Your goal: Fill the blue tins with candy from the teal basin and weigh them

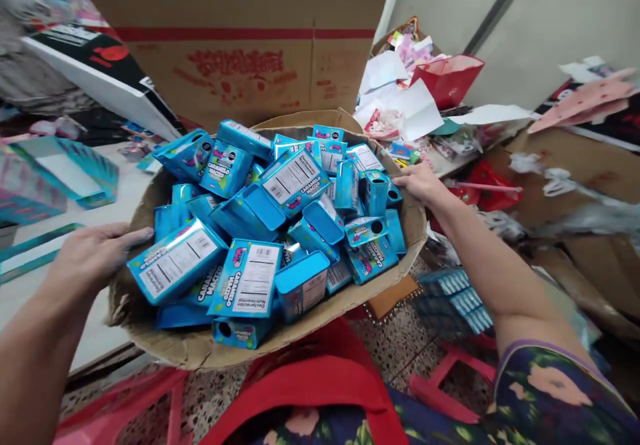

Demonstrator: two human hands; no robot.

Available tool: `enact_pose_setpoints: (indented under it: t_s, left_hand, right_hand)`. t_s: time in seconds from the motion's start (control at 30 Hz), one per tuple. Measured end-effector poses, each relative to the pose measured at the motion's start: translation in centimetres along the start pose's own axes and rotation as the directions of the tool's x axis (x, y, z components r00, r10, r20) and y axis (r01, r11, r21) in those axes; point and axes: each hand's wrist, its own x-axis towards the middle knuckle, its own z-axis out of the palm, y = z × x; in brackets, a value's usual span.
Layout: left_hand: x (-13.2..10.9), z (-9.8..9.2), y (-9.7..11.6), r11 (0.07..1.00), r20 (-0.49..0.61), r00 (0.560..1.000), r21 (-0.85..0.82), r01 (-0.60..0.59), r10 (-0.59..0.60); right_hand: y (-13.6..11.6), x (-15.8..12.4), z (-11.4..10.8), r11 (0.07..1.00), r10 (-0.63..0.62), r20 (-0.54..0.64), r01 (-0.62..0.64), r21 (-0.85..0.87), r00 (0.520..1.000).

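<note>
A worn cardboard box (185, 358) with bent, rounded walls is held between my two hands. Many small blue candy boxes (250, 278) lie heaped inside it at all angles, some showing printed labels and others plain blue ends. My left hand (95, 251) grips the box's left wall, thumb over the rim and the other fingers hidden. On the far right side, my right hand (420, 183) is closed on the rim, its fingertips partly hidden by the wall. The box is tilted towards me, over the table edge and the floor.
A large printed carton (240, 5) stands behind. Blue-and-pink cardboard trays (75, 171) sit on the white table (107, 211) at left. Papers and a red bag (447, 78) pile up at right. Pink stools (445, 381) and stacked blue packs (455, 298) are below.
</note>
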Motion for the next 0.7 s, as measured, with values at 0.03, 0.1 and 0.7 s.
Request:
enact_pose_setpoints:
  t_s: [0.03, 0.1, 0.7]
  left_hand:
    - [0.5, 0.6, 0.8, 0.999, 0.036, 0.999, -0.03, 0.022, -0.021]
    - [1.5, 2.2, 2.3, 0.996, 0.075, 0.997, -0.09, 0.03, -0.023]
    - [4.4, 13.4, 8.9, 0.979, 0.092, 0.995, -0.199, 0.044, -0.026]
  right_hand:
    - [0.9, 0.3, -0.2, 1.0, 0.011, -0.007, -0.011, -0.007, 1.0]
    - [2.8, 1.0, -0.7, 0.999, 0.031, -0.014, -0.032, -0.034, 0.999]
    - [16.3, 7.2, 0.8, 0.989, 0.066, 0.056, -0.073, 0.129, 0.996]
